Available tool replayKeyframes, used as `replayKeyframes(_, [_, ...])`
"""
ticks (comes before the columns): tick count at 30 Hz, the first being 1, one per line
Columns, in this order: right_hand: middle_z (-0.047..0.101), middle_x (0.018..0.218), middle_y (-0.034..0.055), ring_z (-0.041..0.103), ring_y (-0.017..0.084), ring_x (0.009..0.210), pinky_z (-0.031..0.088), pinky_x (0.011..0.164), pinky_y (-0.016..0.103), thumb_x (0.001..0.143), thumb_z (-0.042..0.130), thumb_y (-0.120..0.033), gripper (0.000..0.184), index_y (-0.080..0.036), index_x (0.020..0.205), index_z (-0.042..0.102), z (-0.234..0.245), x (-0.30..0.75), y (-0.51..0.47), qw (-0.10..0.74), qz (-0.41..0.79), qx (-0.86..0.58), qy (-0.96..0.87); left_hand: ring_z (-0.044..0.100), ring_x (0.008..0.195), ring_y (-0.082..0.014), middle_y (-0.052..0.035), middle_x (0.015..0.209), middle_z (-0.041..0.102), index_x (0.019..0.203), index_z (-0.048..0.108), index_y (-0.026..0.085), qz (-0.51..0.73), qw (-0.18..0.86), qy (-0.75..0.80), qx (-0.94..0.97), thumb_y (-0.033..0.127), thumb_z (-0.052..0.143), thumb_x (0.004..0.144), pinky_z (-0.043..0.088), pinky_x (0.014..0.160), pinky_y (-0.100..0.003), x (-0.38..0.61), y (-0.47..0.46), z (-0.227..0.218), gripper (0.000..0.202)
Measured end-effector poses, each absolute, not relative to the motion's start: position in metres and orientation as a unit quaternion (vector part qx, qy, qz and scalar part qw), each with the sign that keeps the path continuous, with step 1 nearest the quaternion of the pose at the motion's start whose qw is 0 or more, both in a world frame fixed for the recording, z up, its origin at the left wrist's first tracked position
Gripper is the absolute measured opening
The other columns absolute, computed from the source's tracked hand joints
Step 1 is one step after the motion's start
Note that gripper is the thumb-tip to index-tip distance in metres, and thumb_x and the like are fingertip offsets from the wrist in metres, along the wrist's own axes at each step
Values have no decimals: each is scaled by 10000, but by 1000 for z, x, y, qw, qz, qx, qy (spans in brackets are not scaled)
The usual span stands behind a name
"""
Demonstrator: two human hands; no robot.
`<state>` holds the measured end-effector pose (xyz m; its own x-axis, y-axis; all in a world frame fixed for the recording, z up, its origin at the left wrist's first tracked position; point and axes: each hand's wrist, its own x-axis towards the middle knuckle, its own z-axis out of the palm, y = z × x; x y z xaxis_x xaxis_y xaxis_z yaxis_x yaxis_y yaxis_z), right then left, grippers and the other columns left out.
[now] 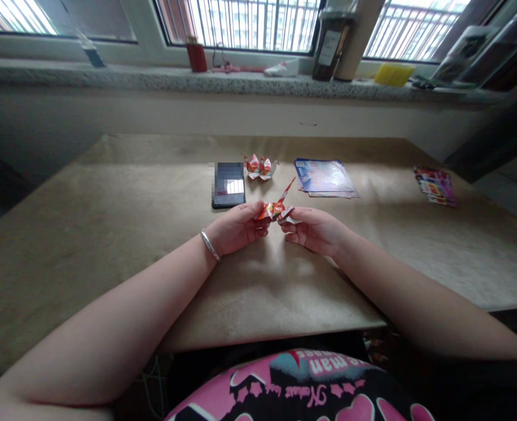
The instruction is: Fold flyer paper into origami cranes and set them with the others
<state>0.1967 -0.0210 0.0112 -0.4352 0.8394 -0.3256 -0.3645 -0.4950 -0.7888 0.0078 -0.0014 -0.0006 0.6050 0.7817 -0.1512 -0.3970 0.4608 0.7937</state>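
Between both hands, just above the table, is a folded origami paper piece (274, 209), red, orange and white, with a thin pointed strip sticking up and to the right. My left hand (240, 227), with a silver bangle at the wrist, pinches its left side between thumb and fingers. On the right side, my right hand (313, 229) grips the paper by its edge, fingers curled below. Beyond the hands stand similar red-and-white folded paper figures (259, 168), close together. A dark phone (228, 186) lies left of them, near my left hand.
A stack of printed paper sheets (326, 176) lies at the back right of the table (131, 234). Farther right are colourful packets or cards (435, 185). The stone windowsill (153, 79) carries a red container (196, 55), a dark jar (328, 47) and a yellow block (393, 74).
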Motion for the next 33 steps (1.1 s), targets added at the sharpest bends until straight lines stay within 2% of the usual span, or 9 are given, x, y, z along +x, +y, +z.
replayKeyframes(3, [674, 691, -10, 602, 71, 592, 486, 555, 171, 817, 641, -239, 70, -172, 812, 660, 12, 193, -25, 419, 794, -336, -284, 555, 610, -61, 28, 685, 590, 822, 623, 129, 375, 818, 239, 364, 383, 828, 637, 461, 577, -170, 6, -2, 0, 375])
replayKeyframes(7, [667, 666, -21, 600, 71, 563, 476, 528, 171, 857, 603, -244, 96, -181, 794, 641, 10, 188, -24, 450, 782, -345, -259, 540, 582, -60, 31, 653, 563, 775, 589, 133, 379, 815, 251, 359, 380, 772, 716, 450, 563, -173, 8, -2, 1, 313])
replayKeyframes(11, [651, 624, -24, 572, 62, 504, 461, 496, 166, 901, 538, -237, 179, -171, 761, 629, 7, 188, -20, 449, 778, -376, -226, 462, 477, -54, 59, 534, 463, 690, 535, 144, 360, 820, 261, 360, 398, 739, 749, 427, 515, -176, 10, -3, 2, 331])
replayKeyframes(14, [618, 580, -30, 544, 58, 477, 440, 471, 158, 912, 526, -269, 209, -170, 754, 619, 6, 189, -18, 424, 796, -366, -229, 406, 436, -49, 77, 484, 405, 704, 552, 140, 342, 831, 234, 370, 410, 758, 724, 402, 478, -170, 9, -3, 2, 341])
replayKeyframes(17, [579, 536, -28, 521, 57, 456, 400, 432, 151, 948, 455, -296, 312, -163, 704, 597, 7, 188, -20, 382, 825, -346, -230, 473, 497, -49, 62, 545, 484, 802, 601, 125, 352, 834, 229, 359, 357, 795, 688, 420, 514, -161, 8, -3, 1, 323])
replayKeyframes(19, [593, 559, -24, 542, 60, 484, 424, 465, 159, 961, 424, -294, 341, -162, 700, 598, 9, 187, -21, 391, 826, -336, -229, 520, 548, -52, 51, 595, 528, 841, 612, 127, 358, 838, 229, 342, 322, 777, 714, 438, 552, -164, 7, -2, 1, 286])
replayKeyframes(22, [648, 660, -16, 594, 73, 573, 481, 567, 188, 952, 449, -294, 291, -172, 757, 628, 10, 185, -23, 434, 807, -316, -245, 547, 574, -56, 49, 607, 545, 823, 614, 138, 357, 849, 218, 325, 301, 734, 766, 449, 572, -175, 6, -1, 1, 209])
replayKeyframes(27, [674, 743, -19, 626, 82, 679, 487, 628, 192, 924, 499, -275, 203, -194, 806, 642, 8, 185, -25, 480, 781, -304, -258, 584, 633, -79, 39, 646, 583, 845, 624, 145, 346, 855, 194, 333, 321, 761, 739, 462, 583, -193, 6, -1, 0, 246])
replayKeyframes(33, [689, 741, -12, 649, 92, 747, 473, 623, 189, 923, 508, -300, 178, -203, 862, 644, 4, 191, -19, 430, 790, -349, -264, 608, 654, -76, 19, 725, 629, 859, 631, 153, 375, 824, 234, 355, 320, 694, 811, 468, 628, -193, 8, 0, -2, 184])
